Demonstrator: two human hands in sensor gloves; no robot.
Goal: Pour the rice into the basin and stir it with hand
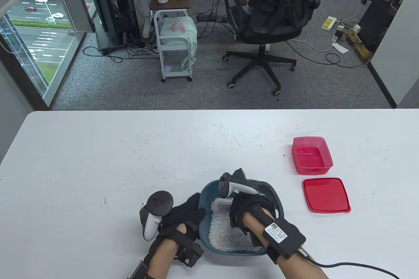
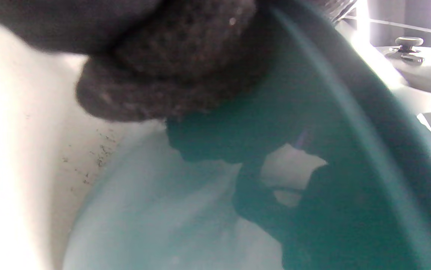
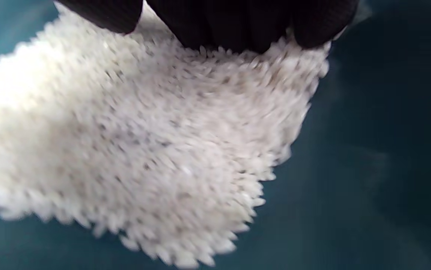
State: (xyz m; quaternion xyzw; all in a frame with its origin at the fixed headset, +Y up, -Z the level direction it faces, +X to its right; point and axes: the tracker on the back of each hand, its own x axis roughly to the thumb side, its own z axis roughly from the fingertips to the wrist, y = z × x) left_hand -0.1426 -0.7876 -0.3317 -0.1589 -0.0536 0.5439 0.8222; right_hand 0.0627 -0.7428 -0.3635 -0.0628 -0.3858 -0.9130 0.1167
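A teal basin (image 1: pixel 205 190) stands near the table's front edge with white rice (image 1: pixel 222 226) heaped inside it. My left hand (image 1: pixel 188 213) grips the basin's left rim, and its gloved fingers (image 2: pixel 170 67) press against the outer wall of the basin (image 2: pixel 313 112). My right hand (image 1: pixel 244 212) reaches down into the basin from above. In the right wrist view its fingertips (image 3: pixel 238 26) are dipped into the far edge of the rice (image 3: pixel 144 142), with bare basin (image 3: pixel 369 168) floor showing to the right. The rice looks blurred by motion.
An empty pink container (image 1: pixel 311 155) sits to the right of the basin, with its red lid (image 1: pixel 326 194) lying flat just in front of it. A cable (image 1: pixel 353 264) trails from my right wrist across the table. An office chair (image 1: pixel 271 14) stands beyond the table's far edge.
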